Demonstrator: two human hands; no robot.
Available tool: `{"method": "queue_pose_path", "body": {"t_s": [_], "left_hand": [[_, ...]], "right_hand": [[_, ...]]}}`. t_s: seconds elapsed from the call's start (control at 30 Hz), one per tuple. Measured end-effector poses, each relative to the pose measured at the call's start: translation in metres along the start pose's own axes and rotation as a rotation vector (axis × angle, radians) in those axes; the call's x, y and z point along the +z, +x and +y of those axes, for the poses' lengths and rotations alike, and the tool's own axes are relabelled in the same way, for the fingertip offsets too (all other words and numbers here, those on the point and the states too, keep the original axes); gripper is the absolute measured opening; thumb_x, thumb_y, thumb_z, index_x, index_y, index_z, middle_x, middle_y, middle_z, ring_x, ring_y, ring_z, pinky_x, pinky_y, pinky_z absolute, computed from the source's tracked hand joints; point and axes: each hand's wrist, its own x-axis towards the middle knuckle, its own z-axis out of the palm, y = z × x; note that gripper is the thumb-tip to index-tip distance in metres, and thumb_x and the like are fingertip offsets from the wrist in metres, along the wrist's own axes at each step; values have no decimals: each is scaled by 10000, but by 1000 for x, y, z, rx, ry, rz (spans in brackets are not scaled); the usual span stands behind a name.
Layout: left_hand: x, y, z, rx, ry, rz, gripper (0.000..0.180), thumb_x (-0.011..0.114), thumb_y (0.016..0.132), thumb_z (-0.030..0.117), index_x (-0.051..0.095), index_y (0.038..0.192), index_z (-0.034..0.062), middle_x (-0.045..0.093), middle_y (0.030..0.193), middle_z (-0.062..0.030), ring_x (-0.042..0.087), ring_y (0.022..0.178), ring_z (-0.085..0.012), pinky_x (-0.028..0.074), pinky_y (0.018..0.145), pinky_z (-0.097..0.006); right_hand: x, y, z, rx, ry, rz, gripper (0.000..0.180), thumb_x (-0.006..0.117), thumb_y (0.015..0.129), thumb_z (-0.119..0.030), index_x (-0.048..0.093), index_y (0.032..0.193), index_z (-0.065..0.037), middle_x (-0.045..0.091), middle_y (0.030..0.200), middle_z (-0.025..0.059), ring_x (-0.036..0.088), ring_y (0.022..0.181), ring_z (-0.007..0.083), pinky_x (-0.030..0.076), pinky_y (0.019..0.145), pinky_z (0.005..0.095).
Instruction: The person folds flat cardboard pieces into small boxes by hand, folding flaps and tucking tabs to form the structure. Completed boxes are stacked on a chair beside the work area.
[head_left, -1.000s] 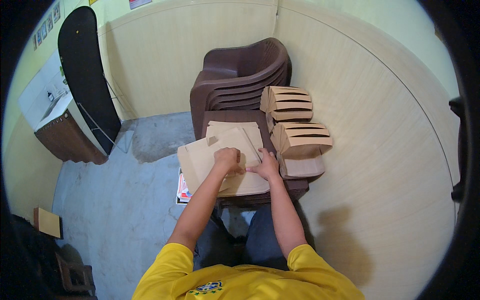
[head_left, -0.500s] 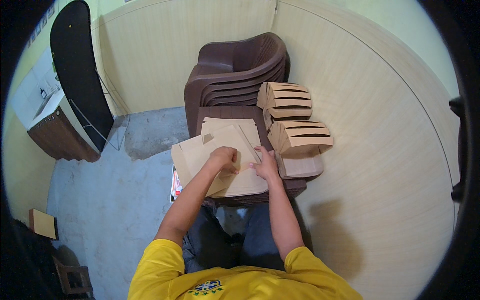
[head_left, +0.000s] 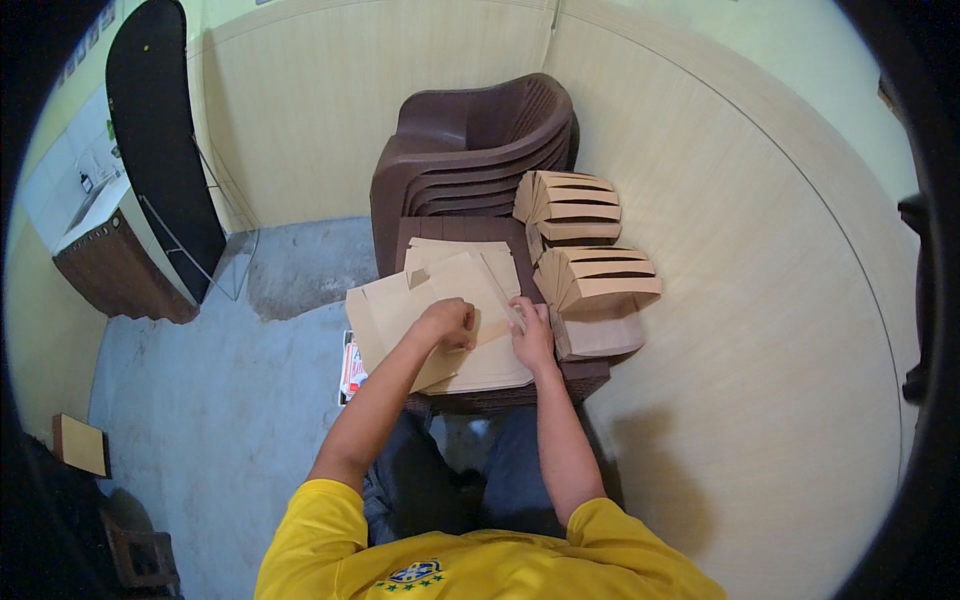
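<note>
Flat brown kraft paper sheets (head_left: 395,310), cut with tabs and creases, lie overlapping on a stack of brown plastic chairs in front of me. My left hand (head_left: 447,325) is curled into a fist and rests on the top sheet near its middle; its fingertips are tucked from sight. At the right edge of that sheet, my right hand (head_left: 533,335) has its thumb and fingers closed on a narrow folded flap (head_left: 508,300). The flap stands slightly raised along its crease.
Two bundles of folded paper bags, a far one (head_left: 570,207) and a near one (head_left: 605,290), stand right of the sheets. The brown chairs (head_left: 470,130) back onto a wood-panelled wall (head_left: 300,130). A box with printed items (head_left: 352,368) sits at lower left. A black board (head_left: 150,130) leans by a sink.
My right hand has slid slightly up along the sheet's edge and its fingers have closed on the flap. My left hand's fingers have curled in. The sheets lie nearly the same.
</note>
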Motion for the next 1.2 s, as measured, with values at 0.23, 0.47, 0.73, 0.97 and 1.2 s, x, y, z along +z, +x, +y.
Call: {"method": "queue_pose_path", "body": {"t_s": [0.23,0.47,0.73,0.97,1.2], "left_hand": [[-29,-9,6,-146,140,-74,307,849,788,153,755,1078,122,771,1073,-102,733,1084,-324,592,941,-448],[17,-67,58,93,-71,454,253,723,785,79,774,1033,83,747,1103,-95,699,1157,-310,596,950,-459],[52,-107,84,108,60,632,200,731,797,202,790,917,53,765,1177,-92,687,1137,-302,580,950,-448],[47,-96,87,72,-35,600,268,776,833,303,759,853,36,711,990,-125,674,1014,-340,573,887,-452],[54,-59,74,12,-197,657,253,786,892,264,694,890,29,677,925,-166,670,936,-390,557,844,-492]], "right_hand": [[-17,-23,-14,-9,191,-118,354,668,821,50,803,1137,-35,705,1003,102,705,947,273,575,874,386],[-31,-44,-29,-177,89,-238,402,748,777,-25,812,1173,-46,717,1080,149,711,926,283,578,887,371],[-34,-54,-20,-277,73,-262,292,891,831,-143,837,1110,-71,680,1180,129,693,976,255,581,817,367],[-16,-56,-17,-202,19,-85,195,853,881,-127,801,1030,-13,651,1084,161,676,980,319,568,887,421],[-8,-24,-18,-24,-62,-91,315,921,803,-122,692,987,-7,676,944,129,685,873,301,568,814,415]]}}
